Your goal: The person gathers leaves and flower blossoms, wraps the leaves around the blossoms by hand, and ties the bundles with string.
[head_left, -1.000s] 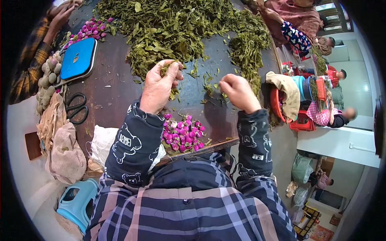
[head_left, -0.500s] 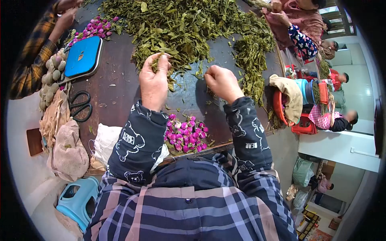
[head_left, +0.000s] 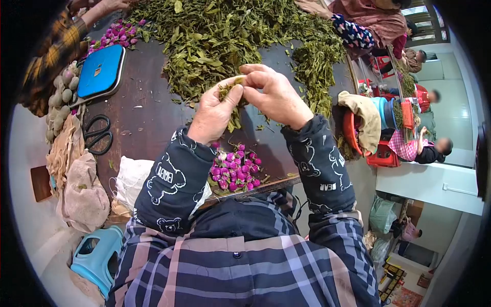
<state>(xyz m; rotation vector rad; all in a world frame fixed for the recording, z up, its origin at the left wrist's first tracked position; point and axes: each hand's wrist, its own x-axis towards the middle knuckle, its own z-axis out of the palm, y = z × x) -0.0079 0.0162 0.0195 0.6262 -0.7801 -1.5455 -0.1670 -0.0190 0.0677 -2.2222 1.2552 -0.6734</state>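
Note:
My left hand (head_left: 217, 110) is closed around a small bunch of green tea leaves (head_left: 234, 121), whose ends hang out below the fingers. My right hand (head_left: 279, 97) meets it from the right, thumb and fingers pinching at the top of the bunch. Just beyond both hands spreads a large heap of long, limp green leaves (head_left: 209, 46). Nearer my body, a small pile of magenta flower buds (head_left: 234, 171) lies by the table's front edge.
To the left are a blue-topped scale (head_left: 101, 71), black-handled scissors (head_left: 97, 134), round wrapped balls (head_left: 62, 97) and cloths (head_left: 82, 189). An orange basin (head_left: 352, 130) with a cloth stands right. Co-workers' hands (head_left: 110, 6) reach over the far table. A blue stool (head_left: 97, 258) sits lower left.
My right hand has moved left and up to join my left hand, which has shifted right with the leaves. The co-workers' hands at the far side have moved onto the leaf heap.

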